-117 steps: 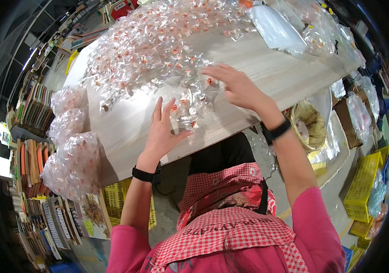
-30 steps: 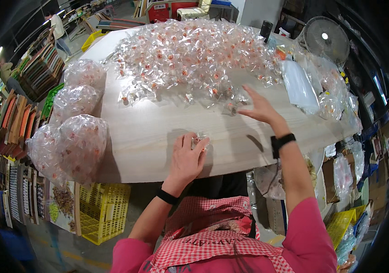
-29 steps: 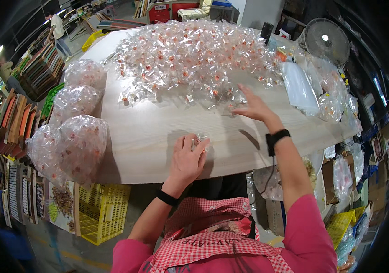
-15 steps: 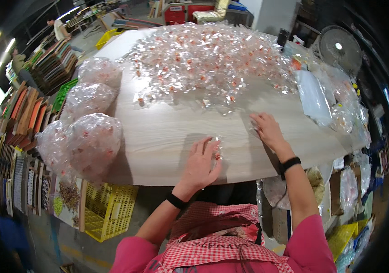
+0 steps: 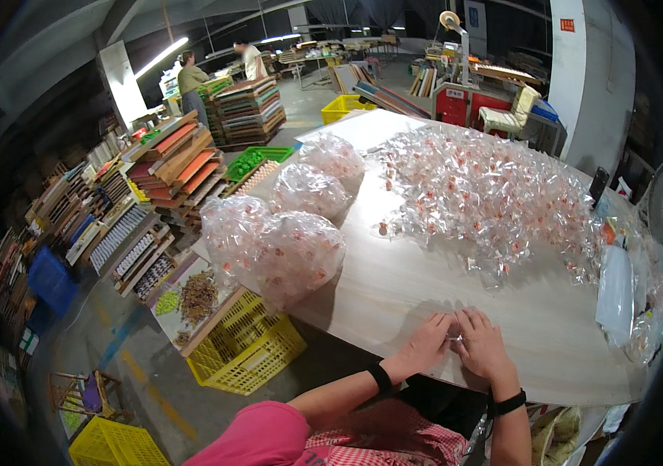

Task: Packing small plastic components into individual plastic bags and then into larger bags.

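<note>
My left hand (image 5: 421, 344) and my right hand (image 5: 480, 342) meet over the near edge of the pale wood-grain table (image 5: 382, 287). Between their bent fingers shows a bit of a small clear plastic packet (image 5: 453, 331), mostly covered by the fingers; its contents are hidden. Beyond them spreads a wide heap of small clear packets (image 5: 487, 186) with orange-red bits inside. To the left, several big clear bags (image 5: 300, 252) filled with such packets sit along the table's left side.
A yellow crate (image 5: 250, 349) stands below the table's left edge, beside a board with brown and green small pieces (image 5: 197, 299). Flat plastic bags (image 5: 617, 295) lie at the right. Stacked boards (image 5: 180, 167) rise at left; two people stand farther back.
The view has swung left, showing more of the room. My hands, apart before with a small packet by the left fingers, have come together.
</note>
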Demonstrator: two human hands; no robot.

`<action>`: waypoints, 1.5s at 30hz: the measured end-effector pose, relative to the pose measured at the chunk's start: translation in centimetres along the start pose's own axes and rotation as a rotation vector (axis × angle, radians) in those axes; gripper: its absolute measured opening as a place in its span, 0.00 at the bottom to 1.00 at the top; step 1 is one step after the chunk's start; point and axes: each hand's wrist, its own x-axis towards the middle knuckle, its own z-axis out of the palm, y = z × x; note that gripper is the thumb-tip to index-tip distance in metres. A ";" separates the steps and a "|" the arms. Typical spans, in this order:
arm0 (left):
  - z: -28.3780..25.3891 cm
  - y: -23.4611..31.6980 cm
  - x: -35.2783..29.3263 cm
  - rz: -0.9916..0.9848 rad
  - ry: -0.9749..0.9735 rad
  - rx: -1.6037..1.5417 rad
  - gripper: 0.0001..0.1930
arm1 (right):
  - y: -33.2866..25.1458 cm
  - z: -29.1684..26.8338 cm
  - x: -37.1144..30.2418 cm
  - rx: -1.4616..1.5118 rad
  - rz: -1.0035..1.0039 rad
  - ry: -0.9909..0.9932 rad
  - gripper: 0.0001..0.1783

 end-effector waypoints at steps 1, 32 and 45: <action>0.2 0.0 -0.2 -0.043 0.000 0.002 0.24 | -0.2 0.2 -0.1 -0.026 0.014 0.010 0.38; 0.3 0.3 -0.4 0.189 -0.007 0.014 0.13 | 16.7 3.6 -33.4 0.067 0.963 0.151 0.32; -0.1 0.9 0.2 0.182 -0.032 -0.027 0.13 | 11.0 -10.1 -8.4 0.028 0.293 0.386 0.49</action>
